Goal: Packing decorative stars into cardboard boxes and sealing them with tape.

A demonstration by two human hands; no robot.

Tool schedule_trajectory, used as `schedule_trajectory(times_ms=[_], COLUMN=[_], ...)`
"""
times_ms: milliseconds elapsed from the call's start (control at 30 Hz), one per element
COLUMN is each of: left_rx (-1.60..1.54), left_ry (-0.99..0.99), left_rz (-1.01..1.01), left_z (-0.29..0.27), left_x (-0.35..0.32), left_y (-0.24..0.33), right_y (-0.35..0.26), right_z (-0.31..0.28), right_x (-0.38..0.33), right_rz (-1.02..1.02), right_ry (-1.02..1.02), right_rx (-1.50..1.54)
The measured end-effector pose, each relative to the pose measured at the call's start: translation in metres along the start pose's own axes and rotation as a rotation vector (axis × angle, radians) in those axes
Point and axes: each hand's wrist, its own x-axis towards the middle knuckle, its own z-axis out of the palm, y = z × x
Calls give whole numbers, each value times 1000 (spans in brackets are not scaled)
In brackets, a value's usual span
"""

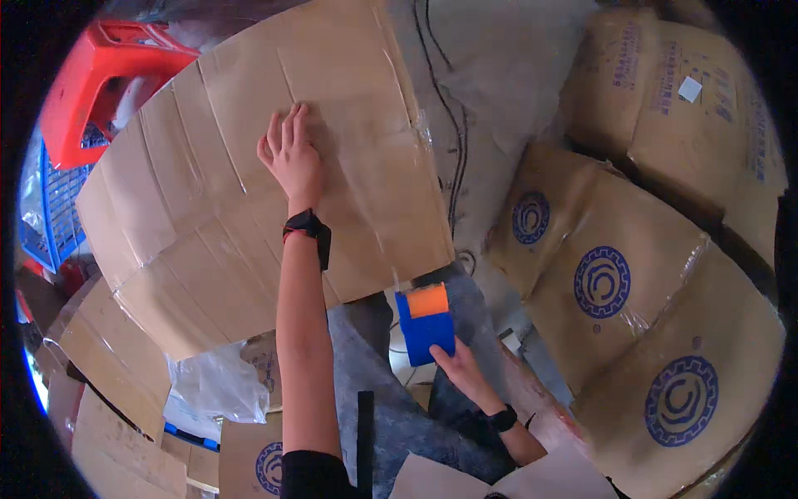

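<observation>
Spread before me is a large brown cardboard sheet (224, 274) with several crease lines and shiny clear strips near its right edge. My left hand (293, 158) rests on its upper middle, palm down, fingers stretched out and slightly bent, holding nothing. Below the sheet's lower right corner, my right hand (460, 371) grips a blue-and-orange tape dispenser (426, 333) by its lower end. The dispenser is apart from the sheet, its orange part at the top. My right thumb lies on its blue face; the other fingers are mostly hidden behind it.
Brown cartons with blue round prints (640, 324) lie at right, with more cartons (673, 108) behind. A red plastic stool (71, 100) and blue basket (62, 204) stand far left. Dark cables (455, 158) run beyond the sheet. Clear plastic film (220, 384) and cardboard lie lower left.
</observation>
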Motion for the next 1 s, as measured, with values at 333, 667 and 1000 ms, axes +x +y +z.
schedule_trajectory(times_ms=[333,667,1000], left_rx=[-32,-18,-21], left_ry=[79,54,83], left_rz=[19,6,21], left_z=[1,0,2], left_x=[-1,-1,1], left_y=[5,-1,-3], right_y=[9,8,27], right_z=[4,9,1], right_x=[5,-29,-52], right_rz=[37,38,-65], right_ry=[-57,-9,-64], right_rx=[30,139,-160])
